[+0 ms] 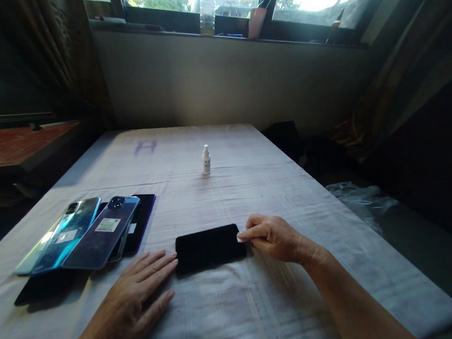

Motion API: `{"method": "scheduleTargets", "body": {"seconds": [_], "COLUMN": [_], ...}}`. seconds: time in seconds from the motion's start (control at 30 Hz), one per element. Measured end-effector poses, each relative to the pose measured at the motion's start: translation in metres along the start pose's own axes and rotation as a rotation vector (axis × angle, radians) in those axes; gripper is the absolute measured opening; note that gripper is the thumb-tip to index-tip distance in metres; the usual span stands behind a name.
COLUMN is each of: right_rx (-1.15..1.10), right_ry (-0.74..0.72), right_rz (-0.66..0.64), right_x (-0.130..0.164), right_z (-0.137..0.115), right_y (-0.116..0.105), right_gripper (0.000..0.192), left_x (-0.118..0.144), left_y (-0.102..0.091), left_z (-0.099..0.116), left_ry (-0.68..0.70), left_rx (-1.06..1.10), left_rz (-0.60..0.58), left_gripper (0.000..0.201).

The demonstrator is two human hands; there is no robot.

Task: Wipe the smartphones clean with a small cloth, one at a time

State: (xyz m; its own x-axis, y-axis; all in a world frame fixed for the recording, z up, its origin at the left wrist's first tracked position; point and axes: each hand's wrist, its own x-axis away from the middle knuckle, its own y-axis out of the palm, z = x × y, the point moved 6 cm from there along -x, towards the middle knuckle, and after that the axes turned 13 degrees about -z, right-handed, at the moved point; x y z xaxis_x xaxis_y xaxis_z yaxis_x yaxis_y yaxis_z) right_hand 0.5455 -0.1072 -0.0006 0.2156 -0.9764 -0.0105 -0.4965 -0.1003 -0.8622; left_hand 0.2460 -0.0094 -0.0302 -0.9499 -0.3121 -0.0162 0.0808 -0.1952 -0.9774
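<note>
white-clothed table (231,317) | one black phone (209,247) | left hand (136,296) flat, empty | right hand (273,236) pinching white tab (241,238)

Cloth-covered table (262,314) is lying mostly open: wide bare stretch along the near edge between the two forearms, and another across the middle up to the small spray bottle (206,159), standing alone, well apart from everything. Stack of phones (92,231) is blocking the left side. Black phone (209,247) is sitting centre, left hand (138,298) touching its left end, right hand (273,236) its right end. Right half is staying bare to the edge.
</note>
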Motion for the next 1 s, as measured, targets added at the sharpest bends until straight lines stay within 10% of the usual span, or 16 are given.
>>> {"method": "scheduleTargets", "body": {"seconds": [1.0], "right_rx": [-0.248], "right_ry": [0.036], "right_rz": [-0.195], "right_x": [0.008], "right_z": [-0.01], "right_y": [-0.003], "right_gripper": [0.017], "left_x": [0.0], "left_y": [0.0], "left_z": [0.001], "left_ry": [-0.002], "left_rx": [-0.019], "left_rz": [0.001], "left_gripper": [0.054]}}
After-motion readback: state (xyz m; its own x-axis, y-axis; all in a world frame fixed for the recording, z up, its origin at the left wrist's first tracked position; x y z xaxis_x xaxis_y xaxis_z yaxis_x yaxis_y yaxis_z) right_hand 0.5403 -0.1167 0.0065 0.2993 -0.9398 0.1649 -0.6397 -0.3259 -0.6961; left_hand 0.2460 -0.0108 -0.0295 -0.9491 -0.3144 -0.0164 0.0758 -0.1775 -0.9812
